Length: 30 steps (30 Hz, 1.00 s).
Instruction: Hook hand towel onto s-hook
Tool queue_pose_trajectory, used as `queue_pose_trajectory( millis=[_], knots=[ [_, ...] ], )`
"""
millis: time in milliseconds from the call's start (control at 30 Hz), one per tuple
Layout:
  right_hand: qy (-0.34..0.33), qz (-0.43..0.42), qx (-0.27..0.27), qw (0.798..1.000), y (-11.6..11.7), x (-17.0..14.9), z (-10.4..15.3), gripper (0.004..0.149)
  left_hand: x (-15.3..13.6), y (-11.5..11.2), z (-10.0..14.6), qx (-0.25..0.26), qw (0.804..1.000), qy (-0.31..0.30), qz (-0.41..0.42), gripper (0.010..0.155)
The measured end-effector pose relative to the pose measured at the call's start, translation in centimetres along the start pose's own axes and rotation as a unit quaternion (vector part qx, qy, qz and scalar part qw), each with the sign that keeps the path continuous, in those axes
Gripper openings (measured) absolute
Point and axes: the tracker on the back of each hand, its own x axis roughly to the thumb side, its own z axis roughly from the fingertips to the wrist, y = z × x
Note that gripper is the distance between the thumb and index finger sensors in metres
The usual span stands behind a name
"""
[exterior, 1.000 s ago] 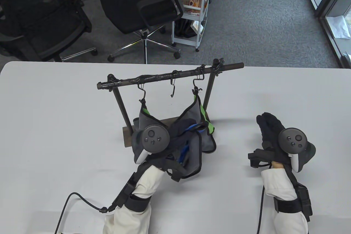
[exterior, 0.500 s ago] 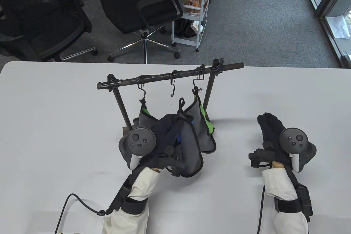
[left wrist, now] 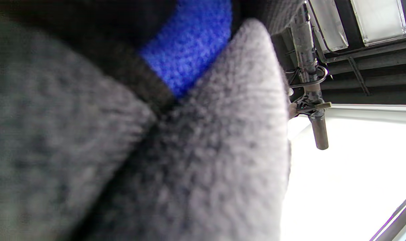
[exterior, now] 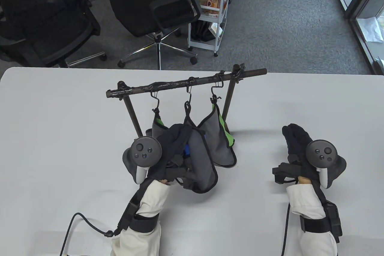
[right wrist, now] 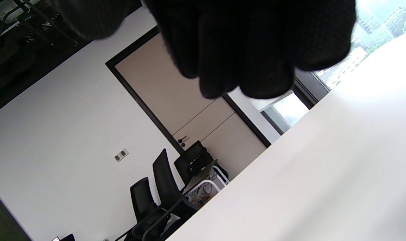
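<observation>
A black rack bar (exterior: 186, 83) carries three S-hooks. The left hook (exterior: 154, 97) and the right hook (exterior: 214, 91) each hold a grey-and-green towel. My left hand (exterior: 174, 139) grips a grey hand towel (exterior: 201, 160) with a blue inner face, held up in front of the rack. The towel's black loop (exterior: 187, 108) sits at the lower end of the middle S-hook (exterior: 189, 94). In the left wrist view the towel (left wrist: 206, 150) fills most of the frame, with the bar (left wrist: 310, 67) to its right. My right hand (exterior: 295, 139) rests flat and empty on the table.
The rack stands on a dark wooden base (exterior: 138, 145) in the middle of the white table (exterior: 60, 118). Office chairs (exterior: 156, 4) and a white cart (exterior: 210, 13) stand beyond the far edge. A cable (exterior: 87, 220) lies by my left arm.
My left hand has raised the towel up and back. Its loop rose from the bundle to the middle hook's lower end. The right hand has not moved.
</observation>
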Motion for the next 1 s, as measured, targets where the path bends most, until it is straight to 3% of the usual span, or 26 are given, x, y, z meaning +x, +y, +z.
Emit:
queue_pose_trajectory(
  millis=[600,1000],
  knots=[
    [0.007,0.000,0.000,1.000,-0.3,-0.1,0.0,0.058,-0.3,0.2,-0.6,0.000,1.000,0.017,0.003,0.039],
    [0.009,0.000,-0.002,1.000,-0.4,-0.2,0.1,0.058,-1.5,-1.7,-1.4,-0.024,0.999,0.039,-0.022,0.040]
  ],
)
